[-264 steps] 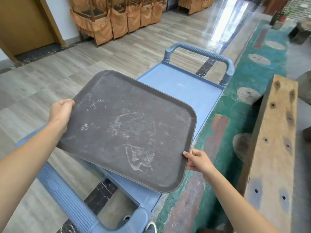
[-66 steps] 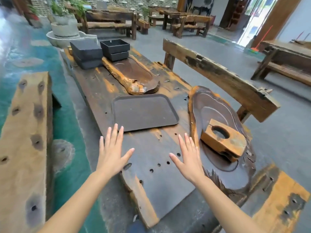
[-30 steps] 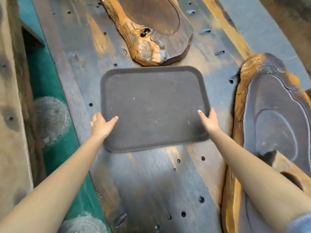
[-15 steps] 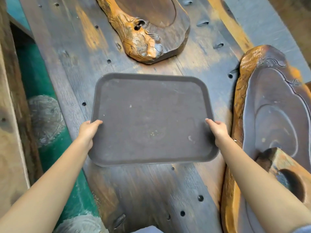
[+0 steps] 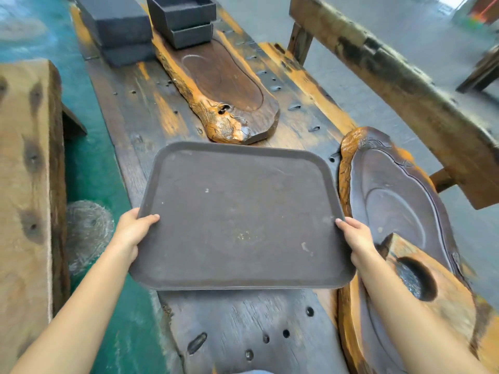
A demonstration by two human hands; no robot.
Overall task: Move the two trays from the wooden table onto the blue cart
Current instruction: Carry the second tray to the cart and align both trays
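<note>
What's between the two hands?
In the head view, the dark tray spans the whole stretch: the left hand holds one side edge, the right hand the other.

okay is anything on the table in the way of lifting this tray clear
Nothing visible. Both hands, left hand and right hand, already hold the tray by its side edges; the carved wooden slabs lie beyond and beside it.

One view only, from the person's head, looking forward and steeply down along the wooden table point(image 5: 243, 319). It sits close: both forearms rise from the bottom edge, left hand point(image 5: 132, 230) and right hand point(image 5: 356, 236) at mid-frame on the tray point(image 5: 237, 220). The wide lens bends the edges, taking in the green floor point(image 5: 91, 163) on the left and a bench point(image 5: 399, 76) on the right.
</note>
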